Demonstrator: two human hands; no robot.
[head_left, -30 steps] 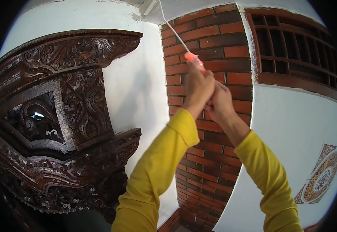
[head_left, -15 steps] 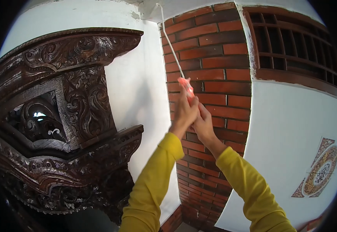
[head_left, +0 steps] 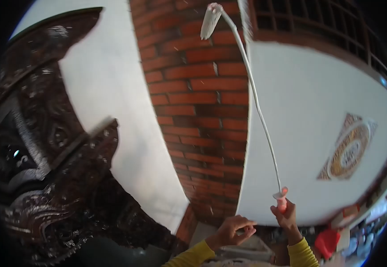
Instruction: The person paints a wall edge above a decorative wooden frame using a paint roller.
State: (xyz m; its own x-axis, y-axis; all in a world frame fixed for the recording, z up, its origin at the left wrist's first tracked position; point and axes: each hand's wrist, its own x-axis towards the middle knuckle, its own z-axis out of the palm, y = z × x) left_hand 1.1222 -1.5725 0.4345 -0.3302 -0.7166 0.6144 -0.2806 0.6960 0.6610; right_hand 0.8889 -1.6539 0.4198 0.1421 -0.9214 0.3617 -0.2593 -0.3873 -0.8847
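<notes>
A long-handled paint roller (head_left: 260,109) stands nearly upright, its pale roller head at the top in front of the brick strip. My right hand (head_left: 285,215) is closed around its red-orange grip, with the thumb up along it. To the left, my left hand (head_left: 233,231) is off the roller, its fingers half curled and apart, holding nothing. Below the hands is a pale tray or container (head_left: 251,249), partly hidden and blurred.
A dark carved wooden structure (head_left: 46,147) fills the left side. A red brick strip (head_left: 202,120) runs between white walls. A wooden lattice (head_left: 309,22) is at upper right, above a patterned wall panel (head_left: 348,149). A red object (head_left: 327,242) lies at lower right.
The view has turned right and down. My left hand has let go of the roller grip, and both hands are lower. The roller head has come down into view.
</notes>
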